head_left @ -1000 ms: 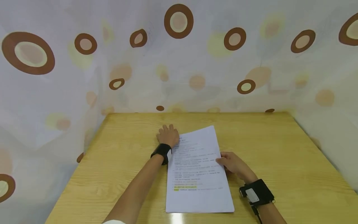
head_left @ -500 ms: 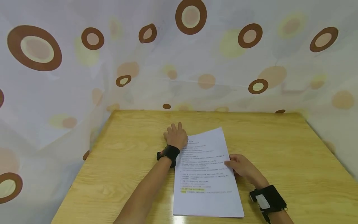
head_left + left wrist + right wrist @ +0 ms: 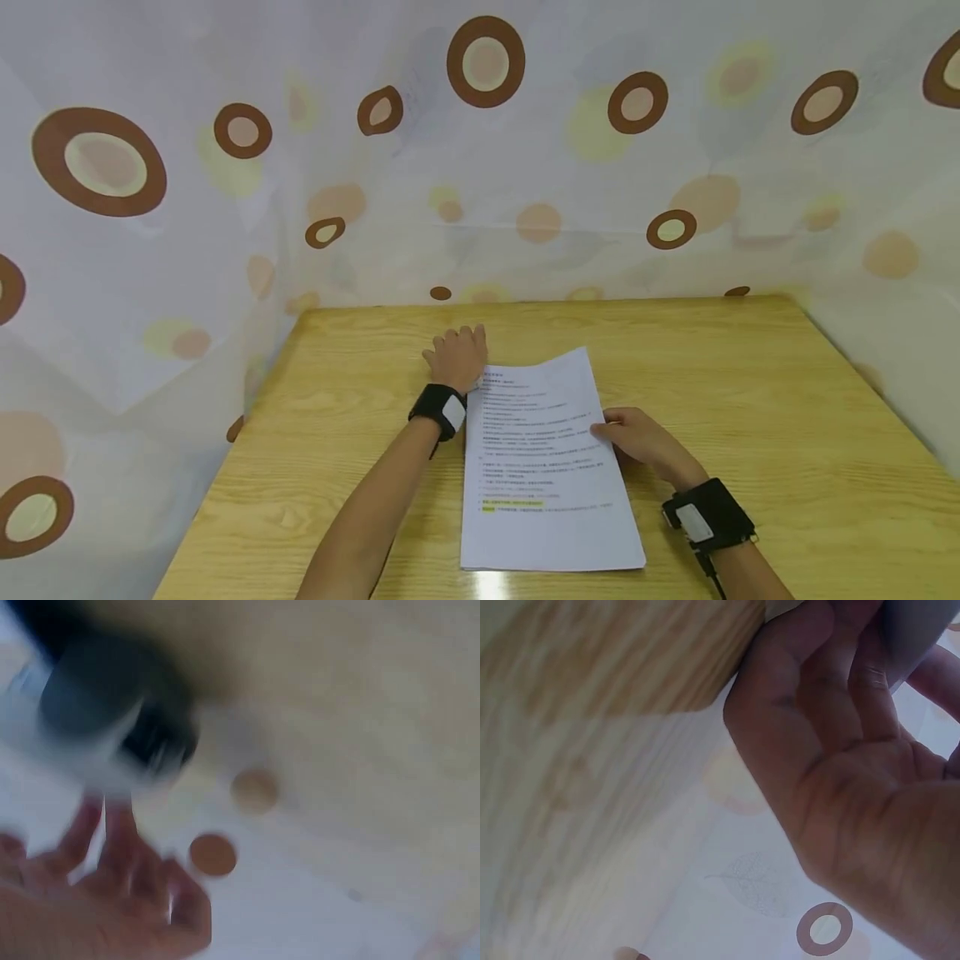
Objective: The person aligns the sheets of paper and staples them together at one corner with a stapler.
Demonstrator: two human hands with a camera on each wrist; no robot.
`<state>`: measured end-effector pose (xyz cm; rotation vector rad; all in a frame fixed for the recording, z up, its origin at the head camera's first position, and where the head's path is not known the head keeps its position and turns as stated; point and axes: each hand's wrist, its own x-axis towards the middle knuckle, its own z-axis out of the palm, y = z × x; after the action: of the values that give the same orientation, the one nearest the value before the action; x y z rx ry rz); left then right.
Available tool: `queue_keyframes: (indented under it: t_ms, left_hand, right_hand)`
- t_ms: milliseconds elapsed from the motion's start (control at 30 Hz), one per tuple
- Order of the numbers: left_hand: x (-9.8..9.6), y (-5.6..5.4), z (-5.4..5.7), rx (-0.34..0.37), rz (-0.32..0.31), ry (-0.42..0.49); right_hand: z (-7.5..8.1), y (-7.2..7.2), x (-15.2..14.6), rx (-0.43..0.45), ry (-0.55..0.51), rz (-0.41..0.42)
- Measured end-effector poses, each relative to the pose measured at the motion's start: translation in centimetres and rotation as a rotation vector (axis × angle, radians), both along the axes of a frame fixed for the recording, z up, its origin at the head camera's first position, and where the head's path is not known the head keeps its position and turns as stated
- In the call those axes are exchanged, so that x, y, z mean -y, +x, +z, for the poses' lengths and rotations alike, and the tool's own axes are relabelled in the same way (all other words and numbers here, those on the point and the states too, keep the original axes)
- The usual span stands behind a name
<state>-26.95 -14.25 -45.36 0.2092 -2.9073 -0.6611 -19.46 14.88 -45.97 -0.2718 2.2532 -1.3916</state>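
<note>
A stack of printed white paper point(image 3: 547, 533), two lines highlighted yellow, lies lengthwise before me, its far right corner lifted. My left hand point(image 3: 455, 360) is at its far left corner, knuckles up and fingers bent, covering what is beneath. In the left wrist view the fingertips of that hand point(image 3: 112, 915) meet a blurred, rounded dark grey and black thing point(image 3: 112, 690) with white beside it; I cannot tell what it is. My right hand point(image 3: 637, 437) pinches the stack's right edge, thumb on top. From the right wrist, its other fingers point(image 3: 825, 705) curl under the sheets.
The light wooden table point(image 3: 750, 375) reaches back to a white curtain point(image 3: 555, 167) patterned with brown rings, which also hangs at both sides. Black bands are strapped round both wrists, and a cable point(image 3: 708, 571) trails from the right wrist band point(image 3: 708, 517).
The left hand's fingers, spread out before, are now more bent and drawn together at the corner. The right hand keeps its pinch on the paper. The head view has shifted slightly.
</note>
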Motion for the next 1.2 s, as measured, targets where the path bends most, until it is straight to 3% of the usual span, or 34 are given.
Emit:
queue_keyframes:
  t_ms: [133,200,267,333,500,733,933,1200]
  left_hand:
    - [2.4,1.3,2.1,0.163,-0.195,0.007]
    - [3.3,2.0,2.5,0.229,-0.292,-0.016]
    - [4.0,2.6,2.7,0.26,-0.365,-0.052]
    - [4.5,3.0,2.6,0.249,-0.406,-0.094]
    - [5.0,3.5,2.4,0.171,-0.39,-0.169]
    - [5.8,3.9,2.3,0.138,-0.368,-0.191]
    - [7.7,4.4,2.1,0.158,-0.324,-0.158]
    - [10.2,6.6,2.5,0.198,-0.265,-0.089]
  right_hand:
    - [-0.2,-0.1,0.4,-0.025,0.05,-0.003]
    - [-0.1,-0.2,0.5,-0.063,0.1,-0.002]
    - [-0.1,-0.5,0.6,-0.109,0.156,-0.004]
    - [-0.1,-0.9,0.6,-0.15,0.199,-0.009]
    - [-0.1,-1.8,0.8,-0.183,0.229,0.005]
    - [0.2,-2.2,1.3,-0.141,0.2,-0.015]
    - [0.4,-2.2,1.6,-0.109,0.193,-0.037]
    - [0.1,-2.4,1.4,-0.108,0.183,-0.042]
